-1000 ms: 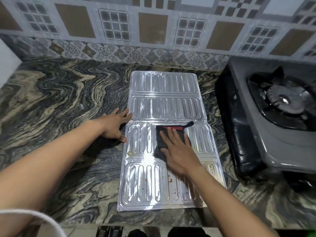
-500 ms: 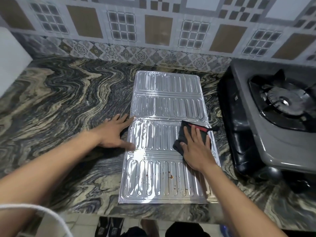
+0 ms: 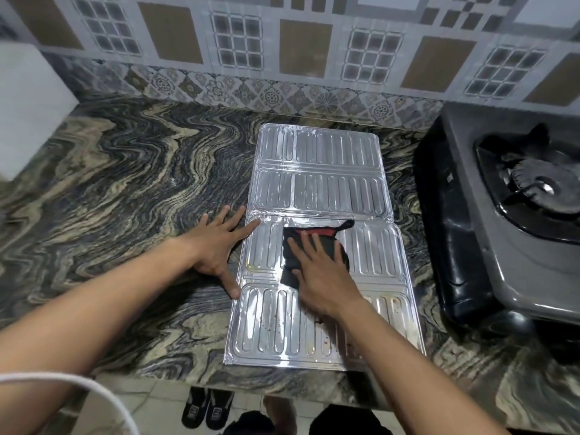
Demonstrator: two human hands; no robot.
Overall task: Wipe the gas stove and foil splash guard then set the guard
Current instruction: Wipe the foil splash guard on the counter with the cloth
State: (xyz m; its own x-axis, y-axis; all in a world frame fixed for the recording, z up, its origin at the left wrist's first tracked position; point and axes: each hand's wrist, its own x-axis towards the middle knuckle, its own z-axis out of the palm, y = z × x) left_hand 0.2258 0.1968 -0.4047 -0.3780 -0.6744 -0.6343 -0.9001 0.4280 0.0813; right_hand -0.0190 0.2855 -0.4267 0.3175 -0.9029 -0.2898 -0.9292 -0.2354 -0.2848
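The ribbed silver foil splash guard [image 3: 320, 246] lies flat and unfolded on the swirled dark-and-cream marble counter [image 3: 125, 199], just left of the grey single-burner gas stove [image 3: 508, 221]. My right hand [image 3: 323, 274] presses a black cloth with a red edge [image 3: 314, 246] onto the guard's third panel — fingers flat and slightly spread over it. My left hand [image 3: 219, 249] rests at the guard's left edge, fingers fanned wide, fingertips [image 3: 255, 223] touching the foil — brown specks dot the nearest panel.

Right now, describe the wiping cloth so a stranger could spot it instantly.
Find the silver foil splash guard lying flat on the marbled countertop, left of the gas stove. The cloth sits under the right hand: black with a red strip.
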